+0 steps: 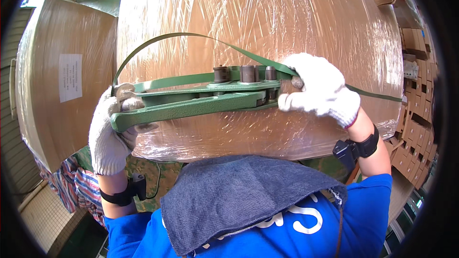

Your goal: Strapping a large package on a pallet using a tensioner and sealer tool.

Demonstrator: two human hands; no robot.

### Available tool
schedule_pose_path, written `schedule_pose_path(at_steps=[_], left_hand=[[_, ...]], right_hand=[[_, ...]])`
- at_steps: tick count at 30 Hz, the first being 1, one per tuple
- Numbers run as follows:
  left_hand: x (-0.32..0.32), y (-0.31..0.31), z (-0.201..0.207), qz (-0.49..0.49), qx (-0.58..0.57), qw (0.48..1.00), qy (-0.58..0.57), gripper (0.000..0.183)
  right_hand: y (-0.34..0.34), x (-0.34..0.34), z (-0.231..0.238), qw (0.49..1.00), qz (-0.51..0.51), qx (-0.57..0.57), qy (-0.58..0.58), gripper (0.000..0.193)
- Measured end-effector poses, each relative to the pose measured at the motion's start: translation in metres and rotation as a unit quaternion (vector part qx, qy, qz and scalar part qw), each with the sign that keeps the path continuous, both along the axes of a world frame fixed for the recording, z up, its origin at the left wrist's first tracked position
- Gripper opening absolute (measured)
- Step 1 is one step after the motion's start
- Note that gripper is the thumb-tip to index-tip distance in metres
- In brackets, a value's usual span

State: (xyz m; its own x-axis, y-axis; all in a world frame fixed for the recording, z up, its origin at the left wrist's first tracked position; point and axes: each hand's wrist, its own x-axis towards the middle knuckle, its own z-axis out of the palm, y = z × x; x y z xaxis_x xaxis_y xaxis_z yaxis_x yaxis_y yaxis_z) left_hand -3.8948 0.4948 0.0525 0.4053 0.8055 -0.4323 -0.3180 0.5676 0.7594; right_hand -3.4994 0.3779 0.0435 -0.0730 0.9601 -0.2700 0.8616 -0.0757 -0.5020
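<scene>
Green strapping tool (186, 109) lies across your front in the head view, held over the near part of a large carton (215, 14) wrapped in clear film, its long arms pointing to your left and its dark metal posts (247, 73) standing at the right end. Your left hand (106, 131), in a white knitted glove, is clenched around the left end of those arms. Your right hand (322, 86), gloved the same way, grasps the green strap (186, 34) just beside the posts, with the thumb near the tool's right end; whether it touches the metal you cannot tell from here. From there the strap arches up and over to your left hand, a length of it runs along the tool behind the posts, and another stretch leaves your right hand toward the carton's right edge. You wear a dark band with a small device on each forearm, and a denim cloth (248, 191) over your blue shirt (368, 205). Another wrapped carton (45, 81) with a white label (71, 77) stands to your left, and smaller brown boxes (410, 145) are stacked to your right
</scene>
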Motion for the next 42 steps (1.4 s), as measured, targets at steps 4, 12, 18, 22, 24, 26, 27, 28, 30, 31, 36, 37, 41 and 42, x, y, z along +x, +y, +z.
schedule_pose_path(at_steps=[4,12,18,22,24,26,27,28,30,31,36,37,41,42], left_hand=[[0.001,0.001,0.004,-0.034,0.011,0.999,0.0,0.044],[0.005,-0.002,0.008,-0.007,0.01,1.0,0.022,0.048],[0.021,-0.01,0.019,0.003,0.033,0.997,0.075,0.055],[0.031,-0.015,0.024,0.022,0.063,0.986,0.152,0.058],[0.028,-0.016,0.021,-0.006,0.072,0.993,0.092,0.063],[0.034,-0.012,0.033,-0.07,0.115,0.986,0.101,0.061],[0.037,-0.012,0.043,-0.128,0.158,0.972,0.116,0.06],[0.048,-0.013,0.049,-0.121,0.159,0.973,0.113,0.06],[0.088,-0.021,0.06,-0.109,0.2,0.963,0.146,0.075],[0.096,-0.023,0.067,-0.145,0.124,0.981,0.045,0.07],[0.138,-0.007,0.084,-0.336,0.047,0.94,-0.046,0.061],[0.133,-0.008,0.088,-0.344,0.068,0.936,-0.021,0.06],[0.116,0.006,0.087,-0.347,0.106,0.93,0.052,0.06],[0.087,0.024,0.077,-0.299,0.092,0.948,0.056,0.061]], right_hand=[[-0.007,-0.009,-0.012,0.996,0.027,0.07,-0.048,0.074],[-0.009,-0.01,-0.021,0.986,0.04,0.134,-0.086,0.075],[-0.012,-0.009,-0.022,0.984,0.044,0.153,-0.079,0.075],[-0.01,-0.008,-0.022,0.987,0.05,0.131,-0.078,0.074],[-0.01,-0.007,-0.021,0.984,0.052,0.147,-0.081,0.073],[-0.011,-0.007,-0.019,0.986,0.047,0.134,-0.084,0.074],[-0.009,-0.008,-0.017,0.988,0.047,0.122,-0.082,0.074],[-0.007,-0.009,-0.016,0.987,0.054,0.124,-0.085,0.074],[-0.005,-0.009,-0.015,0.993,0.046,0.087,-0.068,0.076],[-0.004,-0.011,-0.016,0.991,0.053,0.11,-0.048,0.072],[-0.011,0.0,-0.037,0.979,0.077,0.18,-0.053,0.066],[-0.011,0.002,-0.042,0.977,0.085,0.189,-0.055,0.065],[-0.014,-0.006,-0.034,0.97,0.056,0.194,-0.134,0.063],[-0.009,-0.006,-0.032,0.976,0.059,0.186,-0.101,0.059]])
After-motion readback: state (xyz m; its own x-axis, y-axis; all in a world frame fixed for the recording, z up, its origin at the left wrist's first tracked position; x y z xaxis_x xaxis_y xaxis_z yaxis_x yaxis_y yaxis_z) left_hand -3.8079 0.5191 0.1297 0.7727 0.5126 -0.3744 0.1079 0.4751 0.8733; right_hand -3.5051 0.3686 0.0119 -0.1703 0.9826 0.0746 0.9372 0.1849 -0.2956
